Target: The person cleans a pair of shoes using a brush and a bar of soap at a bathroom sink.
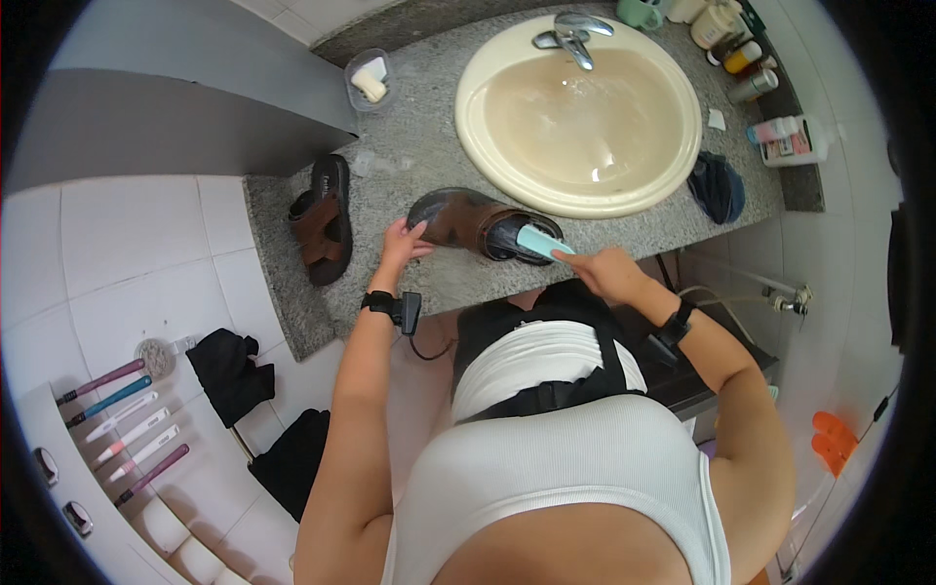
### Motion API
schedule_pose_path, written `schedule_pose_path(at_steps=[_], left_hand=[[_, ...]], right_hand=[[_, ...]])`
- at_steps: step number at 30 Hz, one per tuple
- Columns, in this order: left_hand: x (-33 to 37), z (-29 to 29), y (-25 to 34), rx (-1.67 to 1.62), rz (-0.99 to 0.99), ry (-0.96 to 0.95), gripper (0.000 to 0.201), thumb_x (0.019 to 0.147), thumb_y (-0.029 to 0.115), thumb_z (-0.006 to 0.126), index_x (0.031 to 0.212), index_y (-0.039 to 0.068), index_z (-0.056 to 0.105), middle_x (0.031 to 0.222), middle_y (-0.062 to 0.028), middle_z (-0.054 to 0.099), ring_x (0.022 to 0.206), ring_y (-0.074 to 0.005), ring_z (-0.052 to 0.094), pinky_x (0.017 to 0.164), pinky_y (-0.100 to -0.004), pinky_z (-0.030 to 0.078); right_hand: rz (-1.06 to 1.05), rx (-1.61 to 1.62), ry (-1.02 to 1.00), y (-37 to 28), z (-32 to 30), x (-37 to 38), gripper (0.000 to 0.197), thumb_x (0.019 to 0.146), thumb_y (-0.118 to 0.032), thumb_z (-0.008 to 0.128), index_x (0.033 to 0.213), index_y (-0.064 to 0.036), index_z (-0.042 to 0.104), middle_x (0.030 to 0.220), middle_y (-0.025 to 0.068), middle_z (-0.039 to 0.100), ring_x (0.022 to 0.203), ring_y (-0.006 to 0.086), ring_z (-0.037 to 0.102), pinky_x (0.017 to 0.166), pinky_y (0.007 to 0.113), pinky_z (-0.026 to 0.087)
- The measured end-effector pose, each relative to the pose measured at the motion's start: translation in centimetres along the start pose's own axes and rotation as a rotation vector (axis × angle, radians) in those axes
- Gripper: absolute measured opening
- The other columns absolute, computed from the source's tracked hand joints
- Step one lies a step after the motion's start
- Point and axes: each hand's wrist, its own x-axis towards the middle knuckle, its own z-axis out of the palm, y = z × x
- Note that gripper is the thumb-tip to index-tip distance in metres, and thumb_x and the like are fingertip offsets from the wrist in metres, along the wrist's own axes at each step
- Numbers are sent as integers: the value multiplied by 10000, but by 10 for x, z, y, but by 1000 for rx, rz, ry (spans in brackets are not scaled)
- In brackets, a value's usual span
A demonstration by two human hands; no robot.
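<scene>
A brown and black sandal [453, 219] is lying near the middle of the frame, on the grey speckled surface [421, 136] just below the sink [469, 122]; the right hand [575, 261], right of centre, is grasping the end of a light blue brush [542, 242], whose other end is resting over the right end of the sandal's footbed; the brush's underside is staying hidden; the left hand [405, 244], left of centre, is touching the sandal's left end with thumb and fingers, though I cannot tell how firmly it is gripping; another sandal [331, 219] is lying farther left on the surface, well apart from the first; a clear dish [388, 97] is holding soap [370, 85] at the upper left of the sink; a dark cloth [717, 188] is lying crumpled right of the sink.
</scene>
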Motion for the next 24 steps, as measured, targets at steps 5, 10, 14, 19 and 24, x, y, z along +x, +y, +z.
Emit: schedule_pose_path(at_steps=[5,10,14,19,24], left_hand=[[8,1,-6,-21,-15,30,333,900,144,639,1140,-27,483,947,-165,629,689,-303,688,602,-394,607],[6,-4,-8,6,-30,9,342,912,154,619,1177,-27,500,970,-162,648,727,-282,694,609,-361,607],[8,-2,-10,-36,13,-23,357,904,144,629,1182,-36,496,953,-172,648,689,-287,689,591,-362,596],[15,-4,-21,-28,39,25,368,904,156,634,1183,-40,495,950,-172,644,675,-272,686,576,-352,593],[12,-1,-13,-50,8,-49,404,894,167,652,1205,-35,491,960,-171,640,675,-266,688,554,-341,589]], right_hand=[[-197,28,78,-23,29,105,405,876,-190,565,1279,-219,573,740,177,646,630,368,613,594,481,487],[-201,62,-4,-36,19,108,420,883,-185,562,1300,-224,548,710,194,630,630,387,606,598,494,475],[-64,36,-57,7,11,24,520,893,-169,561,1384,-310,462,655,175,603,581,393,580,578,481,465],[-59,1,-82,-12,-2,30,515,891,-167,559,1379,-300,465,650,182,601,596,397,585,580,489,463],[-272,-12,60,-29,32,129,504,881,-175,563,1369,-269,477,695,204,614,635,401,597,599,490,473]])
